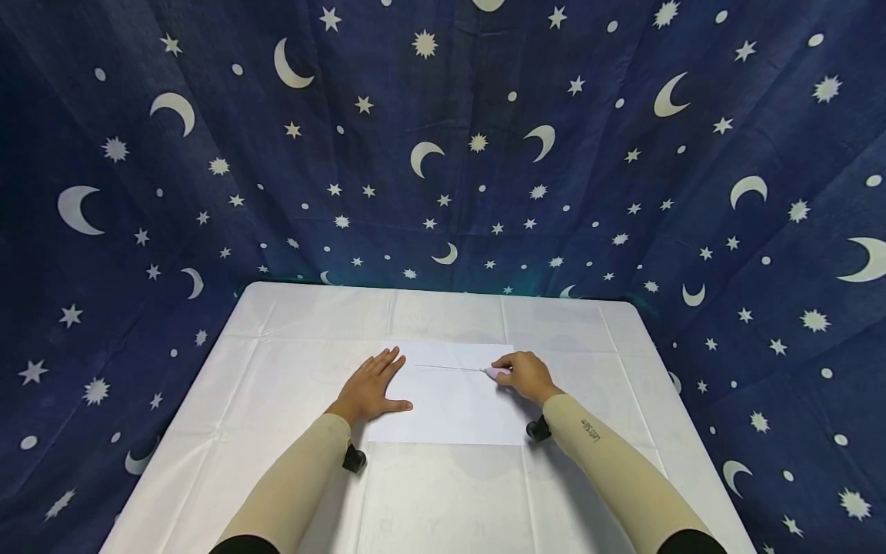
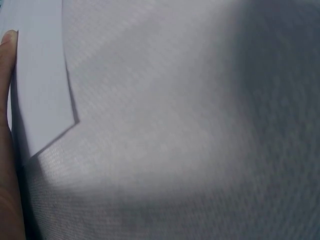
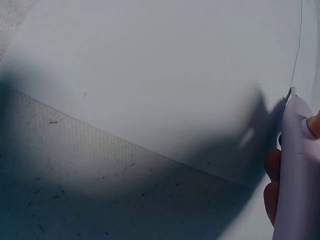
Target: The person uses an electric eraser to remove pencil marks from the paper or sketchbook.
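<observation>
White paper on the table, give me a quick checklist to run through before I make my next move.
1. White paper steadied: ok, the left hand rests at its left side, thumb on it.
2. Lilac tool gripped: ok, held in the right hand.
3. Tip at the thin line's end: ok, by the right wrist view.
4. Left hand apart from the tip: ok.
5. Line inked or cut: cannot tell.
6. Paper's edges flush with the table: cannot tell.

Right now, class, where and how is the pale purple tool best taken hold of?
Probably hold the pale purple tool round its thick body, behind the narrow tip, coming from the right: the tip points left toward the thin dark line.
</observation>
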Motion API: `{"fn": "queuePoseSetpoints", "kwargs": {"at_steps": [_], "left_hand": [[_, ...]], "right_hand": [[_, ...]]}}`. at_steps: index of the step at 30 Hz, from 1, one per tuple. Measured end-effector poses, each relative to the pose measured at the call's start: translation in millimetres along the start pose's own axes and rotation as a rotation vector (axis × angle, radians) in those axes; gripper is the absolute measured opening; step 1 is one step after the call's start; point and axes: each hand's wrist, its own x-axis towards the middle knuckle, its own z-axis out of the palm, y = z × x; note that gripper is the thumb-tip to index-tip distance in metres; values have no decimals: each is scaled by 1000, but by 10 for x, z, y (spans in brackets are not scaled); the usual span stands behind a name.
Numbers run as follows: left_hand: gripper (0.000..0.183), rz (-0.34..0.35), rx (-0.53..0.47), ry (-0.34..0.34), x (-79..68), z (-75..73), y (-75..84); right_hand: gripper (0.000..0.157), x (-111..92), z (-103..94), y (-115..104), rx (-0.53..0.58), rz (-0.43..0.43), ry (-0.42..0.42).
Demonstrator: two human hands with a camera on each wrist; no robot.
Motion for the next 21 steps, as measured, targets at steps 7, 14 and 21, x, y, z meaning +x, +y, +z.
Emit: {"fn": "queuePoseSetpoints", "kwargs": {"at_steps": [7, 14, 21], "left_hand": [[106, -3, 12, 0, -1, -2, -11], [106, 5, 13, 13, -4, -5, -10], [106, 3, 11, 3, -8, -9, -5]], "right_hand": [[25, -9, -22, 35, -12, 10, -1], [25, -23, -36, 36, 10, 14, -3], [25, -18, -8, 15, 9, 7, 2]]}}
